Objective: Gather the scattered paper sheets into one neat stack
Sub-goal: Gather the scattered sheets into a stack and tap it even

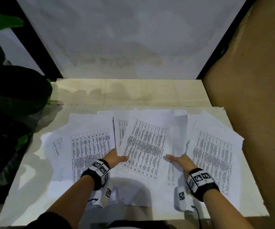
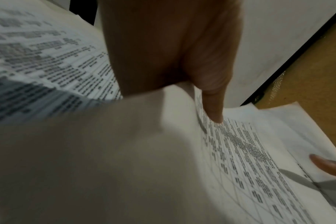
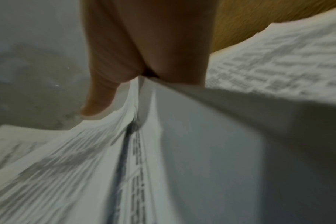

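Several printed paper sheets lie fanned across the white table (image 1: 34, 195): a left sheet (image 1: 90, 146), a middle sheet (image 1: 146, 146) and a right sheet (image 1: 214, 156), overlapping others. My left hand (image 1: 117, 158) pinches the middle sheet's left edge, thumb on top and fingers hidden beneath; the left wrist view shows the thumb (image 2: 211, 106) pressed on the print (image 2: 249, 151). My right hand (image 1: 181, 161) pinches the sheets between middle and right, thumb on top. In the blurred right wrist view, paper (image 3: 201, 151) passes under the thumb (image 3: 96, 103).
A pale ledge (image 1: 125, 91) runs behind the table below a white wall (image 1: 125, 38). A brown wall (image 1: 257, 96) closes the right side. Dark plant leaves (image 1: 9, 96) hang over the table's left edge. Bare table shows at the front left.
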{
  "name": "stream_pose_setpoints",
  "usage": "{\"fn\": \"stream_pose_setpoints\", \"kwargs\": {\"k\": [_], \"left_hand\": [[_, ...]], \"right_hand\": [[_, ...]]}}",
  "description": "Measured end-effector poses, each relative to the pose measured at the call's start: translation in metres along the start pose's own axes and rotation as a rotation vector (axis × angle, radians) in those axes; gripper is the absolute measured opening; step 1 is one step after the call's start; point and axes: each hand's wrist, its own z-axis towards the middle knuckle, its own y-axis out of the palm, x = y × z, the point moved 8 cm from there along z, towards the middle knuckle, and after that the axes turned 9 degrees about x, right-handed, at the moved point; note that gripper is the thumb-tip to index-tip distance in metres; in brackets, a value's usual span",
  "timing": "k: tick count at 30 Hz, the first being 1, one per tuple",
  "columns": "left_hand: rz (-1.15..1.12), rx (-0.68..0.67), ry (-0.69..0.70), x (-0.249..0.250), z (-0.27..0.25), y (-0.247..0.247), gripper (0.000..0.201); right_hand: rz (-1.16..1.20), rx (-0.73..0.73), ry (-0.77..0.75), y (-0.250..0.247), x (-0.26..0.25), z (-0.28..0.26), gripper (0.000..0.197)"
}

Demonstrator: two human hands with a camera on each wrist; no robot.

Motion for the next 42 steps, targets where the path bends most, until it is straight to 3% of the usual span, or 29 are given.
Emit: {"fn": "stream_pose_setpoints", "kwargs": {"k": [4,6,8,12,14,17,18,23,25,30,33,36,38,40,42], "left_hand": [[0.012,-0.015,-0.053,0.001,-0.003,0.007,0.086],[-0.038,-0.012,-0.017,0.007,-0.004,0.005,0.073],[-0.165,-0.01,0.055,0.017,-0.007,0.0,0.06],[-0.398,0.108,0.068,0.031,-0.012,-0.018,0.061],[-0.48,0.106,0.069,0.04,-0.012,-0.019,0.063],[-0.492,0.011,0.069,0.053,-0.017,-0.007,0.067],[-0.477,-0.008,0.069,0.055,-0.018,-0.003,0.066],[-0.535,-0.044,0.056,0.049,-0.018,0.001,0.037],[-0.573,-0.084,0.039,0.047,-0.02,0.002,0.035],[-0.573,-0.085,0.092,0.066,-0.029,-0.006,0.068],[-0.65,-0.015,0.195,0.089,-0.039,-0.015,0.076],[-0.701,0.09,0.243,0.104,-0.041,-0.026,0.085],[-0.783,0.154,0.215,0.105,-0.038,-0.035,0.074],[-0.897,0.118,0.178,0.104,-0.033,-0.036,0.072],[-0.886,0.006,0.169,0.108,-0.035,-0.031,0.093]], "right_hand": [[0.033,0.066,-0.058,0.01,-0.005,0.002,0.093],[0.001,0.066,-0.09,0.003,-0.01,0.001,0.091],[0.012,0.056,-0.131,-0.011,-0.018,-0.002,0.072],[-0.018,0.015,-0.177,-0.027,-0.03,-0.015,0.028],[-0.052,0.036,-0.178,-0.028,-0.034,-0.015,0.037],[0.003,0.045,-0.213,-0.026,-0.039,-0.016,0.102],[0.015,0.05,-0.238,-0.027,-0.044,-0.021,0.109],[-0.017,0.272,-0.464,-0.059,-0.075,-0.041,0.045],[-0.008,0.31,-0.533,-0.072,-0.085,-0.051,0.035],[0.114,0.26,-0.628,-0.094,-0.108,-0.081,0.022],[0.168,0.255,-0.661,-0.105,-0.114,-0.088,0.012],[0.287,0.228,-0.624,-0.108,-0.112,-0.093,0.015],[0.409,0.211,-0.591,-0.111,-0.11,-0.096,0.031],[0.474,0.213,-0.555,-0.112,-0.105,-0.092,0.047],[0.409,0.225,-0.532,-0.109,-0.098,-0.085,0.061]]}}
